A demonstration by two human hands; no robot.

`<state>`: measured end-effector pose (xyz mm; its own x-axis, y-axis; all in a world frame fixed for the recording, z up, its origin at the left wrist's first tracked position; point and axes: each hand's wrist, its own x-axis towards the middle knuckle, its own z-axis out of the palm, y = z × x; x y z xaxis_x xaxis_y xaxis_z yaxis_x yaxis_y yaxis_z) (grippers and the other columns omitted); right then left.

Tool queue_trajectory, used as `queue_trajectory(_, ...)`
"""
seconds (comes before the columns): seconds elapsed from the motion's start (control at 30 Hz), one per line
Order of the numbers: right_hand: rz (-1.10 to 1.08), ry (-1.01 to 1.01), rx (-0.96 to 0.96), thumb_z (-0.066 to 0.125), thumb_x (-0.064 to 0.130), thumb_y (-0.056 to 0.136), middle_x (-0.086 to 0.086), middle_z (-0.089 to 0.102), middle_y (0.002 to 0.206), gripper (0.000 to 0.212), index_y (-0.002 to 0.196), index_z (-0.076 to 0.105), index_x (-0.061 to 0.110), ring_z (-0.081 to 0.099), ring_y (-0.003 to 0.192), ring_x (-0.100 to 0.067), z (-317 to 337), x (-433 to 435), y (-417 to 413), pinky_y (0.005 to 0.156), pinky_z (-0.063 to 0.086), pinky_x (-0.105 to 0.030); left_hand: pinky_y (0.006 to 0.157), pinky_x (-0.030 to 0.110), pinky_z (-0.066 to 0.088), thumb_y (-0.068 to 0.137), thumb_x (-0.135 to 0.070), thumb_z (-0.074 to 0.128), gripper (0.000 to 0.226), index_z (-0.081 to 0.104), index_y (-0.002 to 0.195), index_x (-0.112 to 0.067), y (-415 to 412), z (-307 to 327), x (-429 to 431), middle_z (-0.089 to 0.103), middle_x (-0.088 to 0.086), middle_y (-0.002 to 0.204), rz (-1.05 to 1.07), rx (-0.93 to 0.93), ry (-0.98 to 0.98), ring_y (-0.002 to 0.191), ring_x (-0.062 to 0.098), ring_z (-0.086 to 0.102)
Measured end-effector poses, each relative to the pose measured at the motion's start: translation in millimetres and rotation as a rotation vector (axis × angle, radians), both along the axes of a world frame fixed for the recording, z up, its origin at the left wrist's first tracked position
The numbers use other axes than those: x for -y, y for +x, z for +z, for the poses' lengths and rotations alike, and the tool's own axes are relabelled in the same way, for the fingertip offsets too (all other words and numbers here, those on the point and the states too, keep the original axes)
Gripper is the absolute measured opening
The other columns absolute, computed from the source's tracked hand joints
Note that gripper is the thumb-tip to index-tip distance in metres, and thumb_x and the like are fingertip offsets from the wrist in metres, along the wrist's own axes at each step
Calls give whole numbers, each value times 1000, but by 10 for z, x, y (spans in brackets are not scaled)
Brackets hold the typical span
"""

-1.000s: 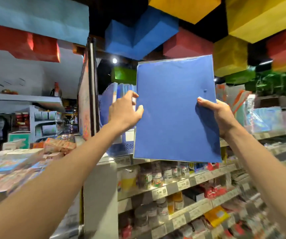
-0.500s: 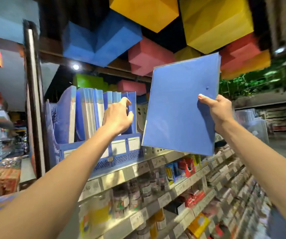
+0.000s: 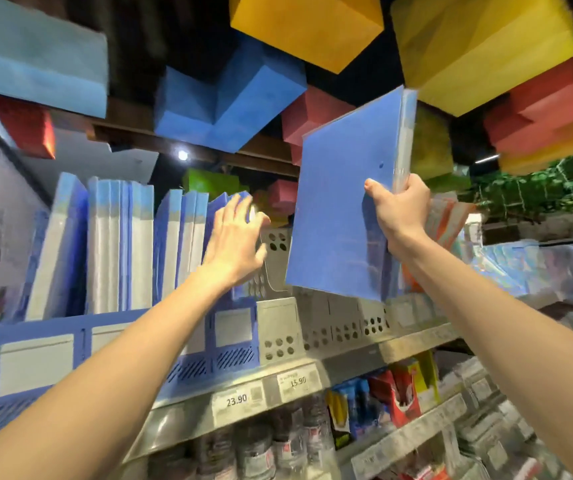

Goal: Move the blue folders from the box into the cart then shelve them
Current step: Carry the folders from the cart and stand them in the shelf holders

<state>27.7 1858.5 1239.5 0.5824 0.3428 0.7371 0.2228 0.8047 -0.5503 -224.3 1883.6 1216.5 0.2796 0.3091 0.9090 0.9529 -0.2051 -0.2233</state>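
My right hand [image 3: 399, 206] grips the right edge of a blue folder [image 3: 340, 209], held upright and tilted above the top shelf. My left hand [image 3: 235, 242] reaches up with fingers spread, its fingertips at the rightmost of several blue folders [image 3: 119, 244] standing in a blue file rack [image 3: 105, 344]. The raised folder hangs to the right of that row, over a grey perforated rack [image 3: 312, 327]. The box and cart are out of view.
The shelf edge [image 3: 278, 386] carries price tags reading 23.90 and 15.90. Bottles [image 3: 278, 441] and small packs [image 3: 382, 393] fill the lower shelves. Big coloured blocks [image 3: 229, 98] hang from the ceiling. More wrapped goods [image 3: 527, 261] lie on the shelf to the right.
My left hand let go of the standing folders' top and spread its fingers. My right hand turned the folder more edge-on and brought it nearer. The view moved closer to the shelf.
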Motion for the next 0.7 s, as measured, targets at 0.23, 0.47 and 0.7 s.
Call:
queue_trajectory(0.23, 123, -37, 40, 71, 35, 80, -10, 62, 102, 33, 98, 57, 11, 58, 93, -27, 305, -717, 33, 67, 46, -33, 117, 53, 25, 78, -14, 74, 36, 65, 113, -12, 65, 55, -400, 35, 19, 157, 105, -1, 125, 150, 38, 23)
queue_trajectory(0.47, 256, -59, 68, 67, 29, 86, -2, 55, 92, 30, 102, 56, 6, 48, 76, -19, 436, -1000, -310, 55, 33, -27, 116, 50, 25, 79, -15, 68, 31, 66, 110, -13, -184, 65, -449, 31, 11, 161, 209, -32, 173, 151, 34, 22)
queue_trajectory(0.7, 368, -72, 141, 65, 26, 89, -5, 57, 107, 34, 115, 55, 8, 55, 88, -23, 343, -1061, -842, 60, 37, -23, 112, 48, 26, 83, -25, 55, 32, 69, 109, -12, -345, 23, -324, 34, 12, 160, 296, -9, 216, 150, 36, 24)
